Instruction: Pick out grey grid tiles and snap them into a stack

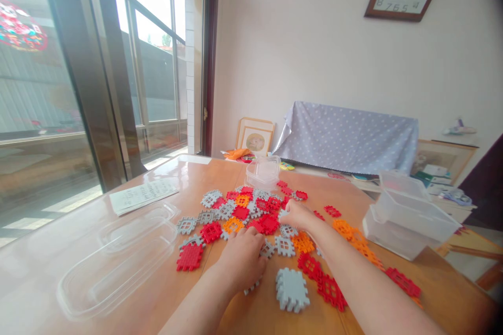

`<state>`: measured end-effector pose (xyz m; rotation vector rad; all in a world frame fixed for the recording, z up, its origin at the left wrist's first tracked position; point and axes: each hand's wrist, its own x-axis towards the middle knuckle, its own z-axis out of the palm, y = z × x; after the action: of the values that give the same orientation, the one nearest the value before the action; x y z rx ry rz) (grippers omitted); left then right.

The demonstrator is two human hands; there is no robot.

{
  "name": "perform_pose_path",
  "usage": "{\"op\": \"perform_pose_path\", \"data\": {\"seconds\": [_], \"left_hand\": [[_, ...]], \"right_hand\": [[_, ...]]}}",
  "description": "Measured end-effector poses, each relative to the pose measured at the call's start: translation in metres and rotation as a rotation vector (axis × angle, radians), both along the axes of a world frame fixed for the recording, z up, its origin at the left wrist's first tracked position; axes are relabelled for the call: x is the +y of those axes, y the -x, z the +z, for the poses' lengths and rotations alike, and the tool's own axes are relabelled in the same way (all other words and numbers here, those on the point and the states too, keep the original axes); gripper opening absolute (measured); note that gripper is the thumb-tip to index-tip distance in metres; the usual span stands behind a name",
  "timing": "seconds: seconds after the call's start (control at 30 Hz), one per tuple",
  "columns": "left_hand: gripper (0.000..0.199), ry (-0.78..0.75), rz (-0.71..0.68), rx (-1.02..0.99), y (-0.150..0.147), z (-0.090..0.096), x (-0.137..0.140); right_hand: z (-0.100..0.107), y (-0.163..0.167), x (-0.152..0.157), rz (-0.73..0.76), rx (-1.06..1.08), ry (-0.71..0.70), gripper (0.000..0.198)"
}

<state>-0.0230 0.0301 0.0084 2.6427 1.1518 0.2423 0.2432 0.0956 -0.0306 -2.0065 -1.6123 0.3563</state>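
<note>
My right hand (296,215) reaches across to the far side of a loose pile of interlocking plastic tiles, its fingers pinching a light grey tile (283,214). Nearer to me, my left hand (244,257) is palm down at the pile's near edge. Its fingers are curled downward and close together, and their tips are hidden. A grey tile (252,287) partly shows beneath that hand. Red tiles (269,223), orange window tiles (233,225) and grey window tiles (285,246) lie mixed around both hands. A neat stack of grey tiles (291,290) stands between my forearms.
Left on the table are a clear plastic lid (118,267) and a paper sheet (143,194). A clear container (263,171) stands behind the pile, and more clear boxes (408,220) sit at right. Orange tiles (356,241) and red tiles (330,291) lie beside my right forearm.
</note>
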Motion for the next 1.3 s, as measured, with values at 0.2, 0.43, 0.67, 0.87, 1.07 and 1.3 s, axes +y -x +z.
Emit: {"op": "perform_pose_path", "data": {"seconds": [0.2, 0.43, 0.67, 0.87, 1.07, 1.3], "left_hand": [[0.019, -0.031, -0.020, -0.049, 0.000, -0.005, 0.002], [0.017, 0.029, 0.045, -0.392, -0.003, -0.001, 0.005], [0.034, 0.618, -0.017, -0.930, -0.013, 0.014, -0.009], [0.031, 0.892, -0.065, -1.054, -0.017, 0.013, -0.017], [0.031, 1.014, -0.062, -1.092, -0.018, 0.015, -0.022], [0.034, 0.979, -0.094, -0.943, -0.011, 0.020, -0.022]], "right_hand": [[0.010, 0.004, -0.008, 0.002, 0.129, -0.102, 0.014], [0.046, 0.010, -0.053, 0.023, 0.291, -0.218, 0.027], [0.064, 0.038, -0.121, 0.206, 0.675, -0.162, 0.035], [0.070, 0.059, -0.158, 0.261, 0.475, -0.203, 0.033], [0.071, 0.060, -0.180, 0.322, -0.081, -0.317, 0.057], [0.073, 0.056, -0.189, 0.319, -0.133, -0.203, 0.055]]}}
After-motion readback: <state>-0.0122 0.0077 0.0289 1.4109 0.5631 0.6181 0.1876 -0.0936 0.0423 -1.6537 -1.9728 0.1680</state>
